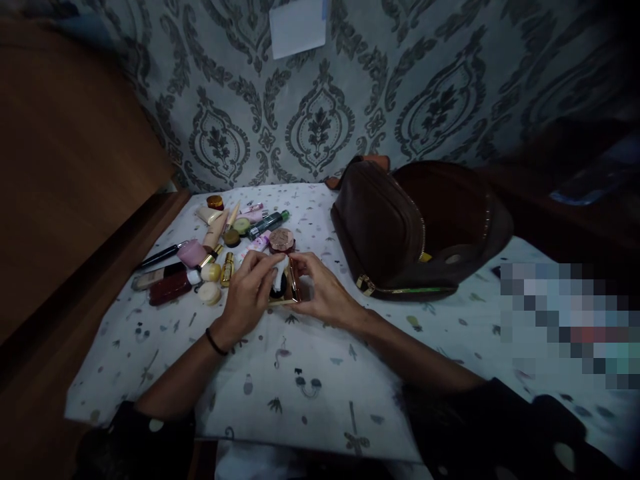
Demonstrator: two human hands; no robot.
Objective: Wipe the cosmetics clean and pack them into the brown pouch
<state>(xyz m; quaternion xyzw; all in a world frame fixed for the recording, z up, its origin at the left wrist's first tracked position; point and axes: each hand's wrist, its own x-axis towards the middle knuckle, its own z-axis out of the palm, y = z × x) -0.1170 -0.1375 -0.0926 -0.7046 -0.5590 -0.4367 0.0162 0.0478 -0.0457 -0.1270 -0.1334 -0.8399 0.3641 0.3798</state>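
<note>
Just above the table's middle, my right hand grips a small gold-edged case by its right side. Something round and black shows inside the case. My left hand, with a dark band on the wrist, is closed at the case's left side. Its fingers press a small white piece, soft-looking like a wipe, against the inside of the case. The fingers hide part of both. Right behind the hands lies a round pinkish compact. Closest to my left hand is a small gold bottle.
Several cosmetics lie at the left, among them a dark red bottle, a pink jar and a green-capped bottle. An open brown bag stands at the right. A wooden panel bounds the left, a patterned wall the back.
</note>
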